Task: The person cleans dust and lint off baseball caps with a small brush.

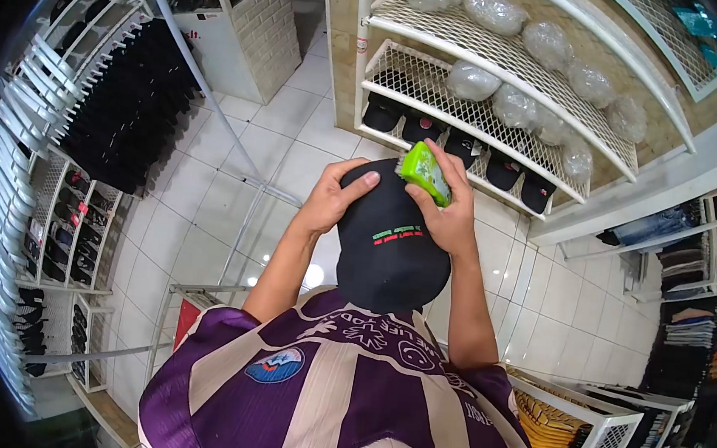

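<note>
In the centre of my view, just beyond the purple striped shirt (344,393):

- One black cap (386,252), red-and-green stitched mark facing up, held in the air between both hands.
- Left hand (333,198): fingers wrapped over the crown's left side, thumb on top, gripping the cap.
- Right hand (453,219): closed around a green hand tool (425,172) (a brush, I think; its underside is hidden), pressed to the cap's far right edge.
- Far right: white mesh shelves (406,70) holding spare caps (422,127) and wrapped bundles (473,80).

Handling note: I would brace the crown firmly with the left hand. I would keep the tool flat on the fabric and work in short, light passes.
</note>
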The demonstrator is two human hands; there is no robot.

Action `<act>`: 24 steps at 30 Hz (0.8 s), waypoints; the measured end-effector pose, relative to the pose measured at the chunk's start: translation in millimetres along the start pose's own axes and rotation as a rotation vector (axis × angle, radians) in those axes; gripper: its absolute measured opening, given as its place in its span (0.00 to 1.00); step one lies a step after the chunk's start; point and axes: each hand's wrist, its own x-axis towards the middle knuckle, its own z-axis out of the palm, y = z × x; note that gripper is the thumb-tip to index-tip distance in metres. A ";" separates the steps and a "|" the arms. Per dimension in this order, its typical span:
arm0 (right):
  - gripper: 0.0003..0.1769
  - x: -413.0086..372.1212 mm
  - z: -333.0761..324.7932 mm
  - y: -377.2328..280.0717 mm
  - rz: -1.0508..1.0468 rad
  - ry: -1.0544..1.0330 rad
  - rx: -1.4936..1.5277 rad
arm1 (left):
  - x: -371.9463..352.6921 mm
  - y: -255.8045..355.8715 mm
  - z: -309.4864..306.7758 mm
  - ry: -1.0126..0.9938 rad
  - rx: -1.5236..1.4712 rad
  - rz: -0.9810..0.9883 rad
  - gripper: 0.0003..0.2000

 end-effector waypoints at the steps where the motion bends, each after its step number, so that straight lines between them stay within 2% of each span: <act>1: 0.35 -4.8 -0.6 10.1 0.040 0.008 0.090 | 0.9 0.5 -3.6 0.041 -0.041 0.024 0.12; 2: 0.35 -14.9 -2.2 24.4 0.032 0.012 0.089 | 2.3 4.5 -8.1 0.036 -0.038 0.031 0.12; 4: 0.35 -34.6 -11.8 43.2 0.164 -0.056 0.061 | 1.9 14.0 -14.1 0.167 -0.197 0.043 0.12; 10: 0.36 -10.8 -12.8 10.1 0.076 0.049 -0.015 | 11.6 -5.9 -0.6 0.005 -0.014 -0.006 0.12; 12: 0.36 -11.4 -11.6 6.9 0.008 -0.012 -0.046 | 18.5 -5.0 -3.8 0.007 -0.025 0.041 0.11; 13: 0.36 -23.4 -15.0 12.5 0.090 -0.086 0.029 | 17.6 0.1 -3.8 0.080 -0.055 0.042 0.11; 14: 0.36 -33.6 -19.9 16.4 0.082 -0.095 0.028 | 18.4 6.3 -8.2 0.087 -0.057 0.051 0.11; 16: 0.37 -46.4 -27.2 21.2 0.200 -0.191 0.160 | 14.9 14.6 -21.4 0.028 -0.088 0.030 0.11; 18: 0.37 -42.3 -22.3 22.3 0.201 -0.154 0.122 | 15.7 10.0 -19.8 -0.008 -0.077 0.010 0.11; 21: 0.36 -8.5 -6.2 8.5 0.015 0.117 -0.055 | 18.2 4.5 -5.9 -0.152 0.092 0.037 0.11; 22: 0.36 -4.9 -4.4 7.8 0.013 0.118 -0.056 | 19.7 2.8 -4.4 -0.154 0.092 0.039 0.11; 24: 0.35 -2.7 0.9 5.9 0.119 0.123 -0.041 | 19.9 2.6 -4.9 -0.010 0.023 0.043 0.11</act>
